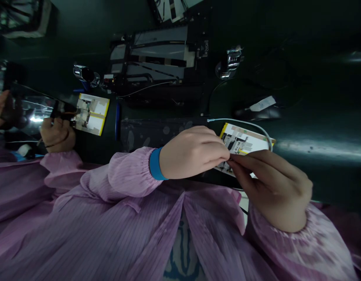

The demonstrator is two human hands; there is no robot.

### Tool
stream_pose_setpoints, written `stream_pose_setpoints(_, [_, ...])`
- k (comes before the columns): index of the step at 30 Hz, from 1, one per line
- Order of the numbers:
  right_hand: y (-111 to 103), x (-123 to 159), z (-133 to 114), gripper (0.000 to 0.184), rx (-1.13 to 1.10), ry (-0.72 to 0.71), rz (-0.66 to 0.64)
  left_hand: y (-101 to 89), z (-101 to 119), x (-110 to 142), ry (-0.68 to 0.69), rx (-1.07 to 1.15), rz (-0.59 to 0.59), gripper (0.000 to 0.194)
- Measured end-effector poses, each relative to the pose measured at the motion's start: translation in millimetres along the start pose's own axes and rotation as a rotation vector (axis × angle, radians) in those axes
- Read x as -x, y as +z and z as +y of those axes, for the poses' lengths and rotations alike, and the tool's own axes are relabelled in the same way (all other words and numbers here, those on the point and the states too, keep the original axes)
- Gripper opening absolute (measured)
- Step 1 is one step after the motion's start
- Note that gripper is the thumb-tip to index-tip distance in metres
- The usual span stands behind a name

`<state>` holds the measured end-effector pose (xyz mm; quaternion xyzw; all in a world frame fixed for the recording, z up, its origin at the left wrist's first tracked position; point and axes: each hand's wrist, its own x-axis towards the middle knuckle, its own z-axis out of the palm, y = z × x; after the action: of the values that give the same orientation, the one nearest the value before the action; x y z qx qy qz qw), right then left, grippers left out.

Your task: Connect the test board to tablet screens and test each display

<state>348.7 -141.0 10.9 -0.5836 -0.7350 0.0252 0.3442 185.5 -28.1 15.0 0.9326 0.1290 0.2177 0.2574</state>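
My left hand (pixel 196 152), with a blue band on its wrist, reaches in from the left with its fingers pressed together. From the right comes my right hand (pixel 274 183), its thumb and index finger pinched. Both sets of fingertips meet over a flat white battery pack (pixel 252 140) with yellow edges and a small circuit board on it. Whatever lies between the fingertips is too small and hidden to name. A pale blue cable (pixel 242 121) curves over the pack's far side and down behind my right hand.
Beyond my hands lies an opened device chassis (pixel 159 58). A dark film-covered panel (pixel 154 130) is nearer. Metal fixtures (pixel 231 62) stand at the back; a black mouse (pixel 259 111) sits right. At left, a co-worker's hand (pixel 58 134) touches another battery pack (pixel 94 113), beside a blue pen-like tool (pixel 117 121).
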Motion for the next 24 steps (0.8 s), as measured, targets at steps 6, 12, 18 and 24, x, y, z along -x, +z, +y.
stream_pose_setpoints(6, [0.2, 0.7, 0.9, 0.016, -0.024, 0.024, -0.011, -1.9, -0.3, -0.3, 0.001, 0.022, -0.001, 0.019])
stream_pose_setpoints(12, [0.2, -1.1, -0.5, 0.013, -0.016, 0.036, -0.019, -2.3, -0.3, -1.0, -0.050, 0.051, -0.032, 0.020])
stream_pose_setpoints(18, [-0.9, -4.1, -1.4, 0.011, -0.031, 0.031, -0.015, -3.8, 0.8, -1.5, -0.091, 0.115, -0.036, 0.018])
stream_pose_setpoints(24, [1.1, -4.5, 0.3, 0.013, -0.128, 0.077, -0.006, -6.1, -0.4, -2.5, -0.176, 0.204, -0.101, 0.008])
